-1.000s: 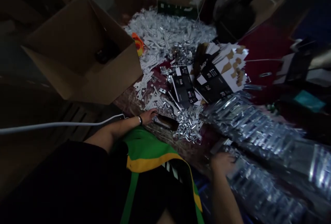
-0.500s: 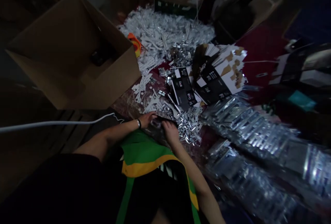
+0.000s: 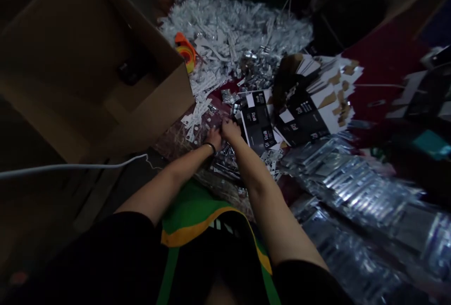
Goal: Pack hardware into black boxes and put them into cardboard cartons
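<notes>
My left hand [image 3: 214, 139], with a dark band at its wrist, is stretched forward over the table among small loose parts. My right hand [image 3: 230, 129] is right beside it, its fingers curled. Both hands look closed, but what they hold, if anything, is too small and dark to make out. Just right of them lie black printed cardboard sleeves [image 3: 258, 122]. White strips [image 3: 197, 117] are scattered to the left. Beyond the hands are small shiny metal pieces [image 3: 259, 67], and more thin parts lie beneath my right forearm.
A large open cardboard box [image 3: 165, 103] stands at the left, a dark item inside. An orange and yellow tape dispenser [image 3: 186, 53] lies beside it. Clear plastic packets [image 3: 236, 18] are heaped behind; rows of bagged parts [image 3: 355, 183] fill the right. A white cable [image 3: 70, 168] crosses the lower left.
Both hands have moved forward, away from my body, and closer together. The dark flat item that was between them near the apron is no longer visible there. The camera view has shifted.
</notes>
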A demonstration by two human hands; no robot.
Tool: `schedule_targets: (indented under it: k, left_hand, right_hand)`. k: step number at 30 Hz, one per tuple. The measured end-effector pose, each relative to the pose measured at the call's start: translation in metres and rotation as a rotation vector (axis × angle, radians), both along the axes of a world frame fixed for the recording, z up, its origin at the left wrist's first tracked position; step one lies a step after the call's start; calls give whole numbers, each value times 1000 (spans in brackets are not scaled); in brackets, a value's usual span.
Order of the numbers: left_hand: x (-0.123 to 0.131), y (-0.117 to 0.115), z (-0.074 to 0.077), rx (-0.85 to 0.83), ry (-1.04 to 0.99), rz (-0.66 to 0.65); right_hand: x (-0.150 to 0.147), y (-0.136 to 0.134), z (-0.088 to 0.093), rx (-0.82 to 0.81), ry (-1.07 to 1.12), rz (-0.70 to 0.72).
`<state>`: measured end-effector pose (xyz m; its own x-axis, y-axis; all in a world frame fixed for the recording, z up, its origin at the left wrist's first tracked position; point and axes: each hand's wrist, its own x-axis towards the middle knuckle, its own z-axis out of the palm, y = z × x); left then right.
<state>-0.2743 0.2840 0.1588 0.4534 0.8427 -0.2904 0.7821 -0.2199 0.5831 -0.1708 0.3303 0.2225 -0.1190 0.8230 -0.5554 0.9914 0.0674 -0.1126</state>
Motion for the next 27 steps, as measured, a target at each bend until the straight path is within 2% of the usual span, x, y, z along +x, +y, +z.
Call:
schedule_targets:
  k: [3,6,7,8,10,11,12,14,16,18,21,24,26,27]
  left_hand:
    - [-34,-12,6,34,-69,51]
    - [-67,-47,24,246,-298,211]
    - [-73,-66,31,312,-385,189]
    - [-76,-86,37,349,-457,93]
    - [-72,-125,46,320,-530,-240]
    - [-64,-141,49,268,-504,-390]
    - [-53,-152,50,212,-429,-482]
    - [-28,-159,50,127,-197,-488]
    - [-4,-150,49,94,16,-387]
    - [13,-138,49,59,113,-368]
    - [21,-127,57,-34,163,-461]
    - [5,-131,73,-26,212,-451]
    - [-19,-135,81,40,116,-422]
    - [-33,-135,83,70,26,-387]
  right_hand:
    - [-12,18,-15,-4,8,14]
    - [9,-3,-7,155,228,-99]
    - [23,-19,0,224,352,-177]
    - [40,-40,8,282,491,-274]
    - [78,-97,29,330,776,-478]
    - [96,-131,38,318,885,-577]
    - [111,-166,47,279,955,-638]
    - [129,-230,57,304,955,-657]
    - [129,-271,55,403,871,-536]
    - [117,-280,43,527,755,-372]
    - [91,-251,19,573,533,-204]
    - [78,-226,8,350,308,-75]
    - [85,-231,10,190,291,-3]
    - [93,-239,11,164,333,-8]
